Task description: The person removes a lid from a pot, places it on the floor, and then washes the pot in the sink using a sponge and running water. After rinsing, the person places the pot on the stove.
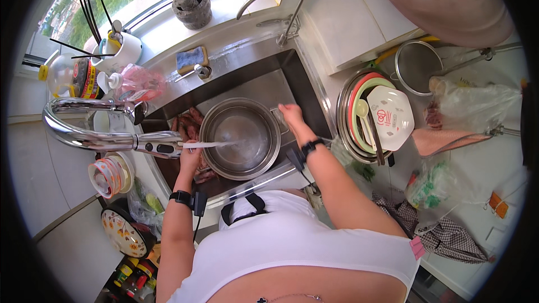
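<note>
A round stainless steel pot (240, 164) stands in the steel sink (269, 82), and a stream of water (210, 144) falls into it from the pull-out kitchen faucet (160, 141). At the pot's left side, my left hand (190, 160) grips near the handle, partly hidden by the faucet head. On the opposite side my right hand (292, 117) holds the wire loop handle (279, 120). Shallow water shows inside the pot. Reddish-brown root vegetables, apparently sweet potatoes (187, 124), lie in the sink beside and below the pot's left edge.
Right of the sink stand nested bowls (343, 122) with a white hexagonal plate (391, 118) and a spoon (362, 109). A sponge (191, 59), pink soap bottle (141, 84) and slim curved tap (290, 21) line the back. Stacked small bowls (111, 176) sit at left.
</note>
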Available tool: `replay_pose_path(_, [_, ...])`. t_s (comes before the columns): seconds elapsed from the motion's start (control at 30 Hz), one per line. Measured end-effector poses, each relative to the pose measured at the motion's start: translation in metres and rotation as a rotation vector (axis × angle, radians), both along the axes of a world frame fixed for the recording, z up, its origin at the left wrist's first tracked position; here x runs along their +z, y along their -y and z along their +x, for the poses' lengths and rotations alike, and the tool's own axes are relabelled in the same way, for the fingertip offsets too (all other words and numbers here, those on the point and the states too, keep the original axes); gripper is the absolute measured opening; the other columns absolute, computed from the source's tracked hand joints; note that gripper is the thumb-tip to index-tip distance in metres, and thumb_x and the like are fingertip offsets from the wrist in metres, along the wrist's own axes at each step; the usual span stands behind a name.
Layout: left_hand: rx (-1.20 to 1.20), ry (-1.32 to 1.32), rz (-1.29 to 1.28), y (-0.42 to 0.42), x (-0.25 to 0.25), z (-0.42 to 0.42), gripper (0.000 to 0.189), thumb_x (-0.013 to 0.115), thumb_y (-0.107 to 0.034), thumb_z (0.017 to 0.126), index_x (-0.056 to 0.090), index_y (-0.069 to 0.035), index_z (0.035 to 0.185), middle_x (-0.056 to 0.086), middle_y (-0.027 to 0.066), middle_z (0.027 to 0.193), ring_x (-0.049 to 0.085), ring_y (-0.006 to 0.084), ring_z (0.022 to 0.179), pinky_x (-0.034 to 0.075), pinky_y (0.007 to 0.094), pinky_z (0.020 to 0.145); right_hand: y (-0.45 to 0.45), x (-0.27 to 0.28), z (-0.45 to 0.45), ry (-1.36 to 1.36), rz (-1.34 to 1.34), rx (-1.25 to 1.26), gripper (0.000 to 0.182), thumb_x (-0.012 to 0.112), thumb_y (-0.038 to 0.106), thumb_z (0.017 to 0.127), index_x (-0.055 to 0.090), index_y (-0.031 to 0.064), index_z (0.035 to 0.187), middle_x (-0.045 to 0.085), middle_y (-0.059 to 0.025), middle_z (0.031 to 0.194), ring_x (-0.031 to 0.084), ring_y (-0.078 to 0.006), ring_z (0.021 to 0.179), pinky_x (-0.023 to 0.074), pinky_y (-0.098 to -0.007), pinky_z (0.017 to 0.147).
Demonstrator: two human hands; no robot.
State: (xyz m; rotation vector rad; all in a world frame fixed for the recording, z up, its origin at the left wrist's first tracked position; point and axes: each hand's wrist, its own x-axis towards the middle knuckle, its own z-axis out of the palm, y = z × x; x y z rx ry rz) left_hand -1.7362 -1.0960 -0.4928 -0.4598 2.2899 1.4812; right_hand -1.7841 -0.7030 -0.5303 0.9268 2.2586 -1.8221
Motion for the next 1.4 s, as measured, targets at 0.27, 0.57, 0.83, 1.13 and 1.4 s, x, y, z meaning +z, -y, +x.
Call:
replay_pose_path(0.27, [0.125, -0.125, 0.031, -0.011, 0.012, 0.003, 0.016, 0.066, -0.013, 0.081, 0.060, 0.000, 0.086, 0.059, 0.0013, 0.077, 0.052, 0.0094, 0.074, 0.043, 0.0259, 0.068, 0.007, 0.005, 0.032, 0.108, -0.211, -0.239, 0.033, 0.067, 0.030, 0.084, 0.068, -0.0028, 0.085, 0.067, -0.0064, 0.076, 0.058, -0.0131, 0.068, 0.0453, -0.0305, 0.064])
replay_pose_path(0.57, [0.160, -0.098, 0.012, -0.009, 0.003, 0.015, 0.027, 0.070, -0.014, 0.079, 0.061, 0.002, 0.099, 0.065, 0.0067, 0.087, 0.059, 0.0128, 0.079, 0.047, 0.0272, 0.074, 0.016, -0.003, 0.023, 0.081, -0.228, -0.311, 0.033, 0.066, 0.030, 0.086, 0.066, -0.0022, 0.095, 0.064, -0.0020, 0.078, 0.053, -0.0113, 0.069, 0.0450, -0.0291, 0.066])
replay_pose_path(0.83, [0.143, -0.034, 0.068, -0.010, 0.015, 0.008, 0.026, 0.068, -0.013, 0.081, 0.061, 0.003, 0.100, 0.065, 0.0063, 0.090, 0.058, 0.0126, 0.079, 0.046, 0.0263, 0.072, 0.043, -0.001, 0.068, 0.001, -0.450, -0.595, 0.025, 0.064, 0.019, 0.088, 0.063, -0.0022, 0.101, 0.065, -0.0030, 0.084, 0.054, -0.0098, 0.072, 0.0464, -0.0267, 0.066])
replay_pose_path(1.13, [0.196, -0.057, 0.051, -0.016, 0.010, 0.026, 0.023, 0.068, -0.021, 0.084, 0.061, -0.001, 0.091, 0.057, -0.0012, 0.074, 0.050, 0.0062, 0.064, 0.041, 0.0222, 0.056, 0.044, -0.007, 0.054, -0.003, 0.437, -0.254, 0.031, 0.065, 0.027, 0.084, 0.061, -0.0023, 0.094, 0.063, -0.0168, 0.079, 0.059, -0.0238, 0.072, 0.0462, -0.0350, 0.067])
replay_pose_path(1.4, [0.241, 0.019, 0.097, -0.016, 0.017, 0.026, 0.024, 0.066, -0.023, 0.085, 0.059, -0.001, 0.091, 0.051, -0.0014, 0.067, 0.042, 0.0058, 0.048, 0.032, 0.0227, 0.039, 0.046, -0.003, 0.063, -0.020, -0.687, -0.517, 0.022, 0.055, 0.014, 0.092, 0.058, 0.0012, 0.109, 0.064, -0.0066, 0.100, 0.059, -0.0155, 0.086, 0.0468, -0.0288, 0.077])
